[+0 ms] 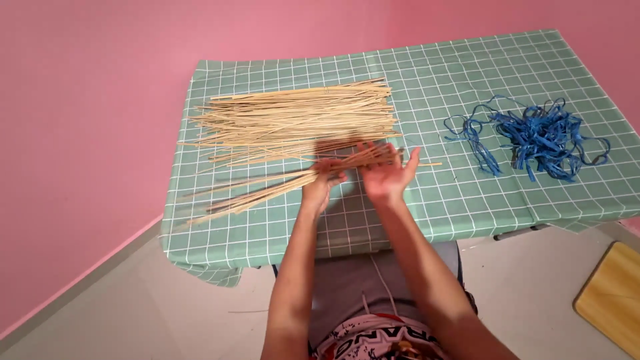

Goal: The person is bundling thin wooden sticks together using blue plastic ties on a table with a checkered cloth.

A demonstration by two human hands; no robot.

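My left hand (pixel 321 181) grips a small bundle of thin pale sticks (pixel 267 190) near its right end; the bundle slants down to the left above the table. My right hand (pixel 389 175) is just right of it, palm up and fingers spread, touching the bundle's ends. Behind both hands a large loose pile of the same sticks (pixel 300 120) lies across the green checked tablecloth (pixel 460 200).
A tangle of blue plastic strips (pixel 540 137) lies on the right of the table. Pink walls stand behind and to the left. A wooden board or stool corner (pixel 610 297) shows on the floor at lower right.
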